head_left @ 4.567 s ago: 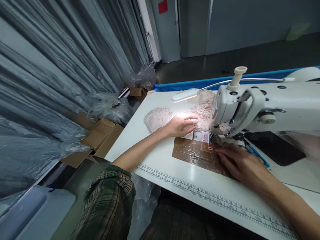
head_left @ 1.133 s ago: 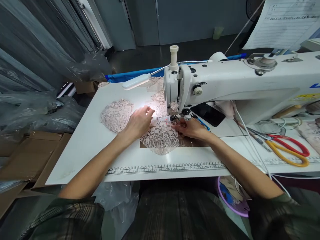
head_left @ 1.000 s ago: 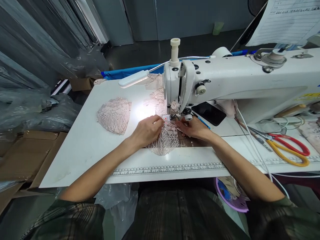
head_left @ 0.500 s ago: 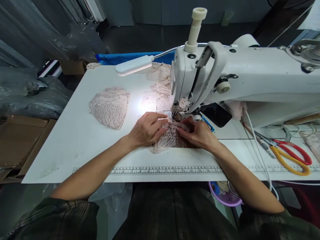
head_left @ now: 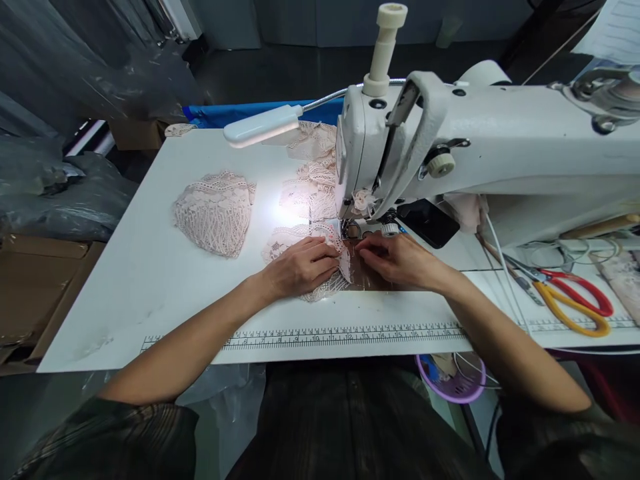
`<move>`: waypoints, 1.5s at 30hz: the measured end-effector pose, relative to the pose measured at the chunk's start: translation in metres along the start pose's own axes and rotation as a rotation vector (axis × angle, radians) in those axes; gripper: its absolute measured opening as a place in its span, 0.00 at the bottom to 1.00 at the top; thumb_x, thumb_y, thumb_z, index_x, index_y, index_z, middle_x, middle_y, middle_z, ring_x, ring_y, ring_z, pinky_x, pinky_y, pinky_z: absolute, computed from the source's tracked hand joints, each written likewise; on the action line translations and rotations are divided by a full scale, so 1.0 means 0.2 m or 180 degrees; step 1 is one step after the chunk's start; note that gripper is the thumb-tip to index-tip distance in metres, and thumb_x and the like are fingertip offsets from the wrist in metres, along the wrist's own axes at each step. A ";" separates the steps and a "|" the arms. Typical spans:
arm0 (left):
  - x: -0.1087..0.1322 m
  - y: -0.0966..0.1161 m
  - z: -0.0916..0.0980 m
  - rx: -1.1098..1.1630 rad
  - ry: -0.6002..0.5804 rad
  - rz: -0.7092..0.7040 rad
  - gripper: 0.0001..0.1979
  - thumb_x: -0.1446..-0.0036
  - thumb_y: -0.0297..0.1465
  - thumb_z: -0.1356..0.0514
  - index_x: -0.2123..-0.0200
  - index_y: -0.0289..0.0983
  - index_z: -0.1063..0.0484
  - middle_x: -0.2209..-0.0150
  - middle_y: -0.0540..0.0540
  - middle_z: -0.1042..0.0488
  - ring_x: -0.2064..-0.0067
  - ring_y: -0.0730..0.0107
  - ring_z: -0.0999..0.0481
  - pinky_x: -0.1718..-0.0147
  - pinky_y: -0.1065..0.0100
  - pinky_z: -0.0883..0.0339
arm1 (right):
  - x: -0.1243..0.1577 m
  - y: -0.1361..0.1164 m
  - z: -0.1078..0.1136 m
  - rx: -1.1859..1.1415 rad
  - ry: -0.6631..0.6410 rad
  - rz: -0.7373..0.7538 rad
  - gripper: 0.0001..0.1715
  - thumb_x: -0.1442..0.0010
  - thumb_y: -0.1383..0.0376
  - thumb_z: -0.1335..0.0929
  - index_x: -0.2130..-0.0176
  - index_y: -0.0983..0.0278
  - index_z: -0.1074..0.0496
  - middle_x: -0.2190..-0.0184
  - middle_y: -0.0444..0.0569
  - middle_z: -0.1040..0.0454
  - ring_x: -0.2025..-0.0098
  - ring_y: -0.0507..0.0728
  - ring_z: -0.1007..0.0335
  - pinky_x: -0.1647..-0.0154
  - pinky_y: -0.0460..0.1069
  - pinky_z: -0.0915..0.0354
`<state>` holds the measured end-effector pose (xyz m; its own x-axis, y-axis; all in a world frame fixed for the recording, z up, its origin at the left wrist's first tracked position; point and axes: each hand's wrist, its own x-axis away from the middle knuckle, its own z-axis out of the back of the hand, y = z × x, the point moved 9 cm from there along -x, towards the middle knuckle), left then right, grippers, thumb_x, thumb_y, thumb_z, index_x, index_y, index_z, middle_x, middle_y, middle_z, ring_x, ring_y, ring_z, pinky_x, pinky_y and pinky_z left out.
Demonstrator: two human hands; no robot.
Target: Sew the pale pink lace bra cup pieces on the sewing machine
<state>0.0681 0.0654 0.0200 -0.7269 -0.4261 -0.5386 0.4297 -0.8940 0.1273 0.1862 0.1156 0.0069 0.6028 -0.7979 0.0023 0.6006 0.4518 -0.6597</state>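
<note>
Beige lace fabric (head_left: 285, 240) lies at the needle area of the white sewing machine (head_left: 415, 147), partly under the presser foot. My left hand (head_left: 303, 267) rests over it, fingers close together and bent, with a fold of lace at the fingertips; the thumb's hold is hidden. To the right of the needle, my right hand (head_left: 395, 257) is closed in a pinch, apart from most of the lace. What sits between its fingertips is too small to make out. Under both hands is a brown machine plate (head_left: 383, 283).
Another lace piece (head_left: 215, 213) lies left on the white table (head_left: 125, 280); more lace (head_left: 315, 150) is behind the needle. A lamp (head_left: 263, 125) hangs above. At right are a black phone (head_left: 430, 223) and scissors (head_left: 575, 300). A purple basket (head_left: 457, 387) stands below the edge.
My right hand has drawn off the lace strip it held, and its pinch is beside the needle. My left hand's fingers have come together, and the lace has turned, spreading further left.
</note>
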 end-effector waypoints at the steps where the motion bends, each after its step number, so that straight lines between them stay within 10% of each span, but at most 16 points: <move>1: 0.00 0.00 0.01 0.0020 0.0043 -0.0013 0.04 0.37 0.25 0.42 0.61 0.34 0.27 0.59 0.44 0.22 0.57 0.69 0.21 0.48 0.54 0.26 | -0.01 0.02 0.01 0.0097 -0.0005 -0.0033 0.15 0.37 0.62 0.37 0.60 0.66 0.24 0.79 0.43 0.29 0.78 0.50 0.39 0.75 0.46 0.45; 13: -0.01 0.00 0.03 0.0080 0.0305 -0.0056 0.06 0.39 0.25 0.39 0.58 0.36 0.26 0.61 0.47 0.22 0.61 0.72 0.21 0.48 0.53 0.24 | 0.02 0.04 -0.11 0.1322 0.0370 0.0492 0.24 0.34 0.63 0.39 0.41 0.55 0.31 0.49 0.55 0.32 0.65 0.55 0.33 0.65 0.50 0.38; 38: -0.02 0.00 0.00 0.0047 0.0033 -0.0180 0.09 0.39 0.21 0.41 0.55 0.32 0.28 0.56 0.42 0.22 0.49 0.64 0.22 0.44 0.54 0.26 | 0.05 0.04 -0.01 0.0248 0.0723 0.0641 0.20 0.34 0.67 0.39 0.46 0.66 0.26 0.57 0.54 0.25 0.58 0.56 0.29 0.55 0.50 0.32; 45: -0.02 0.00 0.00 0.0039 0.0074 -0.0150 0.07 0.39 0.21 0.41 0.57 0.32 0.27 0.58 0.43 0.22 0.52 0.67 0.21 0.45 0.54 0.26 | 0.06 0.02 -0.09 0.0551 0.0252 0.1076 0.23 0.37 0.70 0.37 0.46 0.57 0.26 0.55 0.54 0.31 0.61 0.54 0.32 0.56 0.52 0.32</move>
<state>0.0706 0.0669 0.0225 -0.7335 -0.3803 -0.5633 0.3885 -0.9147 0.1116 0.1869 0.0999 -0.0085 0.7435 -0.6178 -0.2560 0.4588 0.7498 -0.4768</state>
